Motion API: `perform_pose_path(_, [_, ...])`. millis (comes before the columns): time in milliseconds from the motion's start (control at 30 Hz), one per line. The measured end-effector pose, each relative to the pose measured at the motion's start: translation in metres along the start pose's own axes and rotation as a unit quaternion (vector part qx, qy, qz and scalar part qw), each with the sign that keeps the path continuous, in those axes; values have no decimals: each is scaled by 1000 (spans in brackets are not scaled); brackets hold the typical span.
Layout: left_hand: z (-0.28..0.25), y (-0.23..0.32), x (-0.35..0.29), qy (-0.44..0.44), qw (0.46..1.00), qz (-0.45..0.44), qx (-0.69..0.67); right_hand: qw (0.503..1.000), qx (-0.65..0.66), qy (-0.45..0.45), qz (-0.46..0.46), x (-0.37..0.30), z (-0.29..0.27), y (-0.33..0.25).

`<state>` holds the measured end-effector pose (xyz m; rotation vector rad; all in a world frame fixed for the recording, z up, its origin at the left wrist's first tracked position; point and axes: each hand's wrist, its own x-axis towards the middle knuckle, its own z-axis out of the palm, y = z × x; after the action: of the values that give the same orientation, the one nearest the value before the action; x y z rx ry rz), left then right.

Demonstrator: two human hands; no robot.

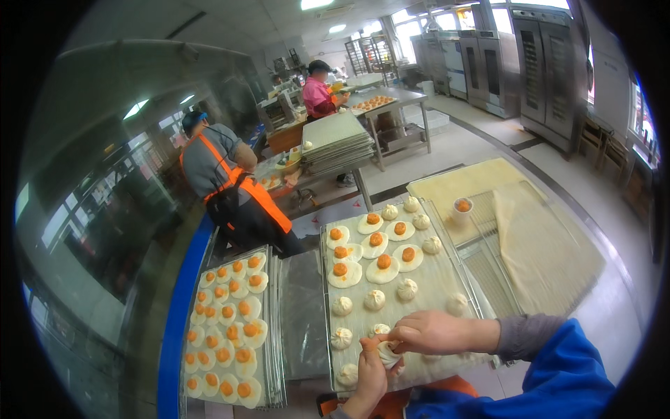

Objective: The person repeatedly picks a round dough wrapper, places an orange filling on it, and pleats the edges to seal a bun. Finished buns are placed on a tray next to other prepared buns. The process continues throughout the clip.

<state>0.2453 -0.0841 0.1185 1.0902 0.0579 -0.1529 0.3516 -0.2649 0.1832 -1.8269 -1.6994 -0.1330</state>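
A pleated dough bun (387, 355) is between my two hands over the near part of a lined tray (436, 307). My left hand (370, 373) cups it from below and the left. From the right, my right hand (429, 332) pinches its folds at the top. Pleated buns such as this one (375, 300) sit in rows on the tray and along its right side. Farther up lie several flat dough rounds, one of them a round (345, 274) topped with orange filling. The fingertips of both hands partly hide the held bun.
Left of me, a stacked tray (272, 335) carries many filled dough rounds. On the right, a small white cup (461, 208) of orange filling stands by a cloth-covered rack (551, 244). Two co-workers (227, 174) work at tables beyond, near a stack of trays (338, 146).
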Motion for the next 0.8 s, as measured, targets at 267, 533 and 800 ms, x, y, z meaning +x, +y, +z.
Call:
perform_pose_path(267, [10,-2,-7,122,990,-63,-20,999,-35,-3,-18,0,-4,-1])
perform_pose_path(533, [1,-1,-16,13,1000,13,4,999,14,39,-35,2,7,-3])
perform_pose_path(800, [3,-6,-22,86,986,97,101,998,52,46,1,1,19,-5])
